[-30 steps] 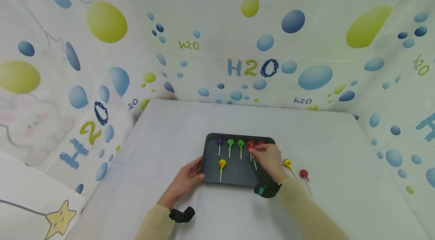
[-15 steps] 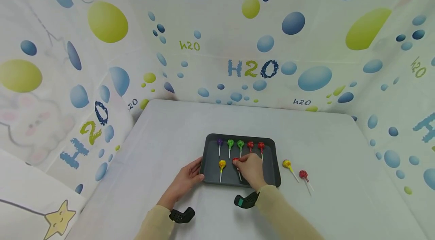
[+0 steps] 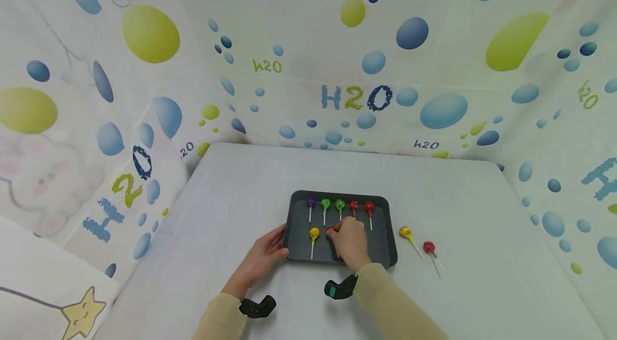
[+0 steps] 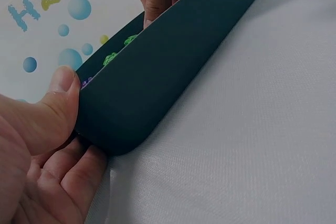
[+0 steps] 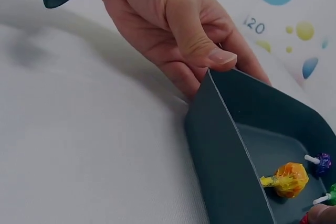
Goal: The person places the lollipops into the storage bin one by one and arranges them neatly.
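Note:
My left hand (image 3: 264, 255) grips the left side of a dark grey tray (image 3: 301, 252), thumb (image 4: 64, 85) on its rim and fingers against the outside wall. Over the tray's front half, my right hand (image 3: 350, 242) pinches a red lollipop (image 3: 330, 231) by its head, its stick toward the front rim. Just left of it lies a yellow lollipop (image 3: 314, 234). Along the back of the tray runs a row: a purple lollipop (image 3: 310, 202), two green lollipops (image 3: 339, 204) and two red lollipops (image 3: 369, 206). In the right wrist view, only a fingertip (image 5: 323, 214) of the right hand shows.
To the right of the tray, a yellow-wrapped lollipop (image 3: 406, 232) and another red lollipop (image 3: 429, 247) lie on the white-covered table (image 3: 463, 201). A printed curtain (image 3: 299, 24) hangs behind and at the sides. Each wrist wears a black camera band (image 3: 257, 307).
My right hand has carried the red lollipop from the back right of the tray to the front, beside the yellow one, and lowered slightly. The left hand stays on the tray.

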{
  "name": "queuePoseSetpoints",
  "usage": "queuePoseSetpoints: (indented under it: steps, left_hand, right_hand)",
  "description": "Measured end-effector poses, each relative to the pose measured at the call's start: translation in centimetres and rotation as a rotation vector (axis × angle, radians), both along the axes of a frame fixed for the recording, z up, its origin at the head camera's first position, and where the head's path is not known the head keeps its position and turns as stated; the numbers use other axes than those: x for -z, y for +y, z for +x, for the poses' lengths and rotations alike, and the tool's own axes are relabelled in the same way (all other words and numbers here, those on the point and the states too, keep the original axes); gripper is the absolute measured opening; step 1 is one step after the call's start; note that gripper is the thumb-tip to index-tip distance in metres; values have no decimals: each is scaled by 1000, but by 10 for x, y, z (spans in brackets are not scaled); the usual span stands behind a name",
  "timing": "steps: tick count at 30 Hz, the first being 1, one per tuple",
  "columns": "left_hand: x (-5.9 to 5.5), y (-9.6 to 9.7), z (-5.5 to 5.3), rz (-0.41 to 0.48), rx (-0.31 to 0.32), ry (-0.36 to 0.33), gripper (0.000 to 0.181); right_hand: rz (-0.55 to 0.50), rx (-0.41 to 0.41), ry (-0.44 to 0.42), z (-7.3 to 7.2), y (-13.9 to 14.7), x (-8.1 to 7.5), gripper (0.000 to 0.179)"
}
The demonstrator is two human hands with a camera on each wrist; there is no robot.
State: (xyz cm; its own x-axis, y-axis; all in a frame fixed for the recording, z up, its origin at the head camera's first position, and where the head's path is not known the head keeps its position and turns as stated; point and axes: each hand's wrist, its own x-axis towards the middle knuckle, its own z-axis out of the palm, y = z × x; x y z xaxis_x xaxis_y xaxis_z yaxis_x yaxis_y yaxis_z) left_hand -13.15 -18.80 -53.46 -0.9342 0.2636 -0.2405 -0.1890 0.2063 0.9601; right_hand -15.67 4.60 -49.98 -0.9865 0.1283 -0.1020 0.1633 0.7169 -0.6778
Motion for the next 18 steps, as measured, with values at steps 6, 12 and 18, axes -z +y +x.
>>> queuePoseSetpoints:
  steps: [6, 12, 18]
  left_hand:
    - [-1, 0, 0, 2, -4, 2, 70]
    - [-1, 0, -1, -10, -2, 5, 71]
    - [-1, 0, 0, -13, 0, 1, 70]
  right_hand:
    - [57, -23, -19, -1, 0, -3, 18]
    - [46, -30, -45, 1, 1, -3, 31]
    - [68, -39, -51, 1, 2, -2, 20]
